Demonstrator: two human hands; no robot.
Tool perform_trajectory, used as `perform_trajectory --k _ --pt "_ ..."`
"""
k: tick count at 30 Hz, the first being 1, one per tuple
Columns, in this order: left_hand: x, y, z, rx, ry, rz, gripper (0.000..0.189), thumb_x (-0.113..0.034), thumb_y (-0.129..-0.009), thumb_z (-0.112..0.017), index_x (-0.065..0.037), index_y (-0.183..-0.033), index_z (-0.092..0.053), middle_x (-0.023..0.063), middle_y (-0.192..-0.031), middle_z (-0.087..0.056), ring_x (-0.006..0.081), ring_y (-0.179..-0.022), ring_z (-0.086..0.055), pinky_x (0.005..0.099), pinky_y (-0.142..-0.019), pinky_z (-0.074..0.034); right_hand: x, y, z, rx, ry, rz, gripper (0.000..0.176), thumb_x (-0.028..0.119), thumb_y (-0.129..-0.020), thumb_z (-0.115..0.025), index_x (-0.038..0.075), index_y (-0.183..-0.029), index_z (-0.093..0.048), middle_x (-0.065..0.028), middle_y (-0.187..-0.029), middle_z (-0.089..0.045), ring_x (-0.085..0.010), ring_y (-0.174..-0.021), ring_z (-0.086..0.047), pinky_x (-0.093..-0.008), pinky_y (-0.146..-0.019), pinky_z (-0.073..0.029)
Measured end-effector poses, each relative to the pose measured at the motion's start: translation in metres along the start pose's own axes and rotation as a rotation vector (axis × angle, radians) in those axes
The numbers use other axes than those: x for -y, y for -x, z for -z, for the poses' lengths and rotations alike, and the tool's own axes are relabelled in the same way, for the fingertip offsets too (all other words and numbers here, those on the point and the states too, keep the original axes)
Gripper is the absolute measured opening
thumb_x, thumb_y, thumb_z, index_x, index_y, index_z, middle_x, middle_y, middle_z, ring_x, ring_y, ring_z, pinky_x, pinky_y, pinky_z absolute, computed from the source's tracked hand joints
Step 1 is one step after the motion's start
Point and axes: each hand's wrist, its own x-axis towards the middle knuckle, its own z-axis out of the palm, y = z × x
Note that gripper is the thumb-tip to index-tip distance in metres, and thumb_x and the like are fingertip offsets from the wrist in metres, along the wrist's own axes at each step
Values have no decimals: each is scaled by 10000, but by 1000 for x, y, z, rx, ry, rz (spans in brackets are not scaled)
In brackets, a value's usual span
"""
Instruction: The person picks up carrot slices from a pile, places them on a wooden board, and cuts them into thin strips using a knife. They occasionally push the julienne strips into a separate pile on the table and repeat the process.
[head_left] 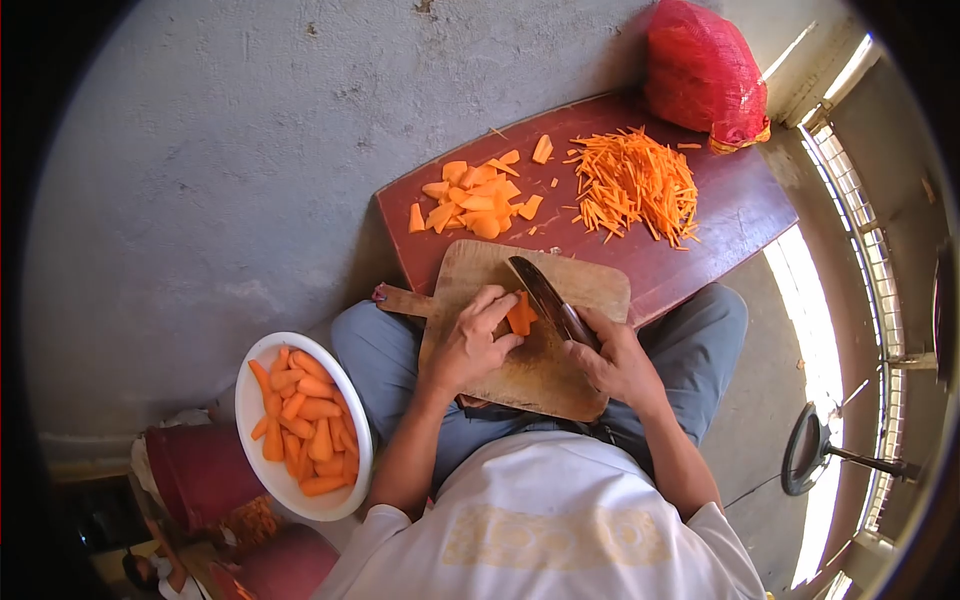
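A wooden cutting board (475, 262) with a short handle rests across my lap, against the table's edge. My left hand (473, 340) is closed around some orange carrot slices (521, 314) on the board, thumb and fingertips at their sides. My right hand (618, 362) grips the dark handle of a knife (540, 290). Its broad blade slants up and left over the board, just right of the carrot slices. Beyond the board lie a loose heap of thick carrot pieces (475, 200) and, to their right, a pile of thin carrot strips (632, 185).
The dark red table (730, 210) stands against a grey wall (240, 150). A red mesh sack (705, 75) sits at its far right corner. Left of my knee is a white basin (243, 400) of peeled carrots (310, 420). Red containers (200, 470) and another person (165, 575) are at lower left.
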Motion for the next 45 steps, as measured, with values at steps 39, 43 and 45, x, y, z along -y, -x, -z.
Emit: perform_trajectory --k 39,43,45 --pt "24 3 -38 -210 -247 -307 306 38 -878 -704 29 -1174 -784 231 -1322 -713 458 -1011 -660 513 -895 -608 30 11 -25 117 488 98 425 113 -1066 -665 -21 -1431 -494 -307 -1032 -739 -534 -854 -729 -581 -742 -589" --pt "26 9 -39 -224 -255 -317 320 49 -858 -692 24 -1163 -784 232 -1334 -706 475 -1041 -666 527 -921 -610 43 26 -21 125 420 38 438 122 -1073 -675 -7 -1461 -518 -303 -1077 -743 -551 -892 -722 -591 -778 -581" --pt "30 10 -39 -218 -253 -304 328 49 -851 -688 23 -1163 -784 233 -1346 -703 484 -1071 -670 538 -946 -607 35 17 -25 108 429 70 434 121 -1072 -675 -9 -1457 -522 -305 -1072 -742 -548 -903 -724 -592 -781 -579"
